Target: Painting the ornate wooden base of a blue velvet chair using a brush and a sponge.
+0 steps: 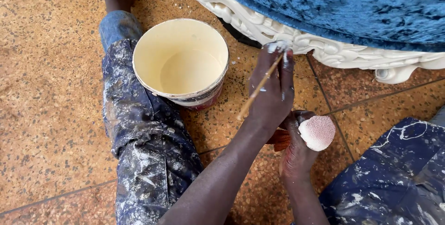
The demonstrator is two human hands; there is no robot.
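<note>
My left hand (272,96) grips a thin wooden-handled paintbrush (257,88), with its bristle end against the white carved furniture frame (259,26). White paint marks the fingertips. Just below and to the right, my right hand (293,153) is closed on a small paint roller (318,133), which has a pinkish-white nubbly head and an orange handle. A cream-coloured paint bucket (181,61) stands on the floor to the left of my left hand, with pale paint in its bottom.
Blue crushed-velvet upholstery (352,7) fills the top right above the carved frame. My paint-spattered dark trouser legs lie at the left (143,146) and the bottom right (398,178). The floor is speckled orange-brown tile (51,114) with grout lines.
</note>
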